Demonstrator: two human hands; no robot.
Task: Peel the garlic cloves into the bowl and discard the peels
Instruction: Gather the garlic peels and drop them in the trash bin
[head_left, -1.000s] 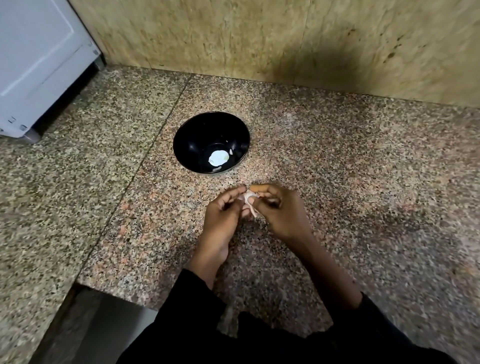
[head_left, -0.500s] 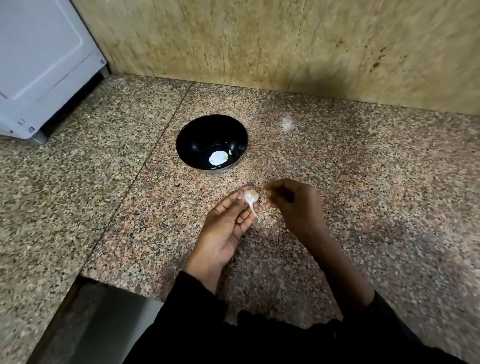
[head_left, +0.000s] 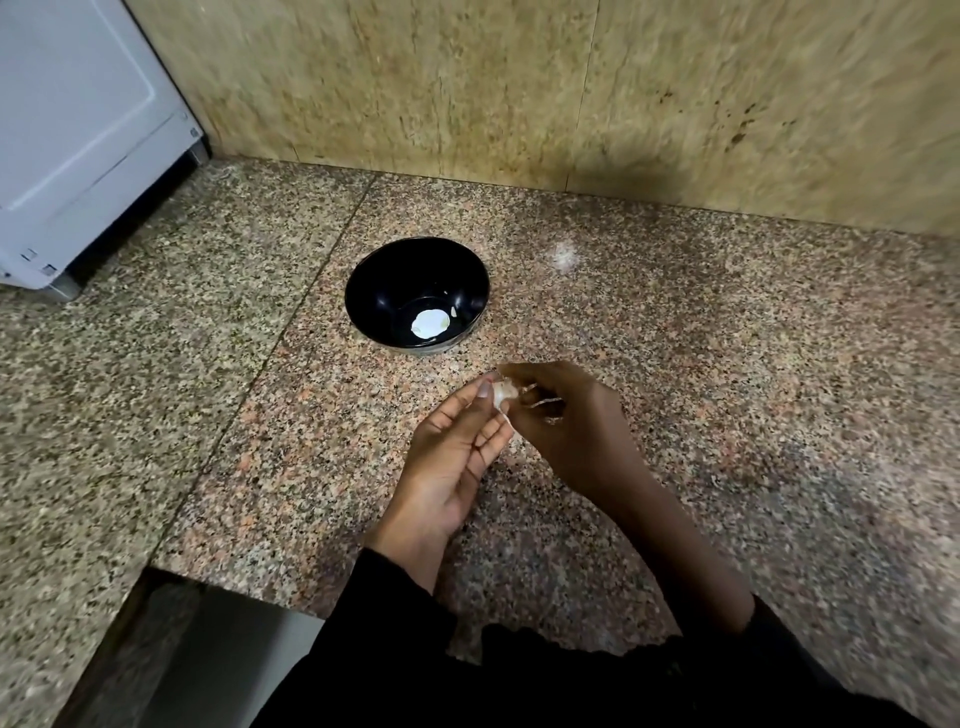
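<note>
Centrally, the speckled pink-and-grey granite countertop (head_left: 727, 364) carries all items and meets a mottled tan stone wall (head_left: 519, 93) at the rear. A white appliance (head_left: 78, 130) stands at the far left. The round black bowl (head_left: 418, 293) rests upright on the counter, beyond the hands, with one pale peeled garlic clove (head_left: 428, 323) at its bottom. The left hand (head_left: 457, 462), palm up, pinches a small white unpeeled garlic clove (head_left: 504, 394) at its fingertips. The right hand (head_left: 566, 421), fingers curled, grips the same clove's thin papery peel (head_left: 543, 402).
</note>
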